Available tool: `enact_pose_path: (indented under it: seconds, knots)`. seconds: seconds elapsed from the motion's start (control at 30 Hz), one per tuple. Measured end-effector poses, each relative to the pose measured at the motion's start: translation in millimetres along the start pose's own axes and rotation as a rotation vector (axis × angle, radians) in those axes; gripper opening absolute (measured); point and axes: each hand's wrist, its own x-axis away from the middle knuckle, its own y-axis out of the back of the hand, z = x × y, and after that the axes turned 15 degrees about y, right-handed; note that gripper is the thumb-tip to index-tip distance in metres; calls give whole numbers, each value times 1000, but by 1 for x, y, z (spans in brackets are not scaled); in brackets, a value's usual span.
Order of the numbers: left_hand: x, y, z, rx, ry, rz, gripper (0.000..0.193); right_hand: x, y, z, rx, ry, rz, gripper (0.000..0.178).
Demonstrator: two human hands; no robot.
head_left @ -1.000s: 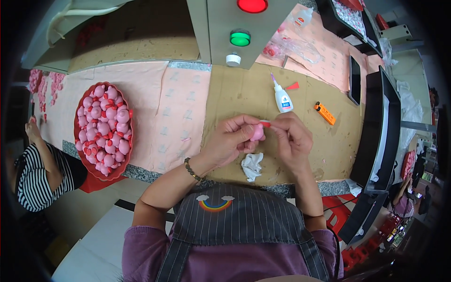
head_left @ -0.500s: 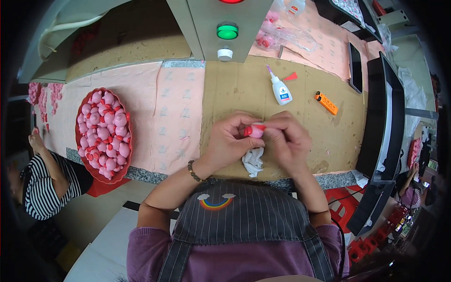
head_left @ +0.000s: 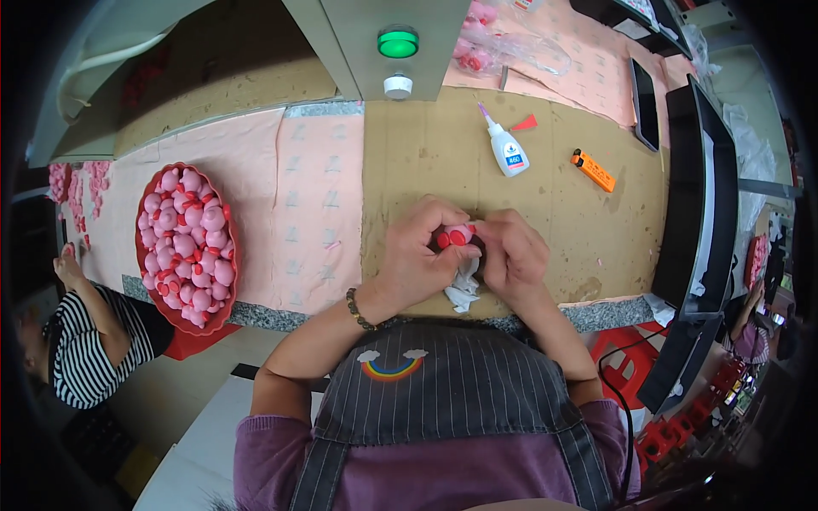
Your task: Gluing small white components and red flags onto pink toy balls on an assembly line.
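Between my two hands is a small pink figurine with red parts (head_left: 457, 235), just above the cardboard-covered bench (head_left: 417, 136). My left hand (head_left: 417, 255) grips its left side with thumb and fingers. My right hand (head_left: 515, 251) pinches at its right side; the fingertips meet the figurine there, and whether they hold a further small piece is hidden. Below the hands lies a crumpled white tissue (head_left: 463, 286). Beyond them are a white glue bottle (head_left: 509, 152) with a purple nozzle and a small red piece (head_left: 526, 123). An orange lighter (head_left: 593, 170) lies to the right.
At left a red scalloped basket (head_left: 141, 243) holds many similar pink figurines. A grey machine housing (head_left: 366, 25) with a green light stands ahead. Black trays (head_left: 682, 204) and a phone (head_left: 645, 104) line the right side. A person in stripes (head_left: 89, 349) sits far left.
The figurine has turned in my fingers, so two round red parts now face up. My right hand has come in closer to it. The view has shifted slightly.
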Motion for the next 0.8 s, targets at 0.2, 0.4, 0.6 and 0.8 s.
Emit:
enact_pose_path:
  seconds: [0.2, 0.4, 0.6, 0.8]
  knots:
    - [4, -3, -6, 133, 115, -11, 25, 0, 17, 15, 41, -128, -13, 19]
    - [-1, -1, -3, -71, 3, -17, 27, 5, -2, 5, 30, 18, -9, 18]
    - [0, -2, 2, 9, 42, -26, 27, 4, 10, 12, -17, -123, -70, 21]
    - [-1, 1, 1, 25, 20, 60, 24, 7, 4, 1, 54, 72, 34, 22]
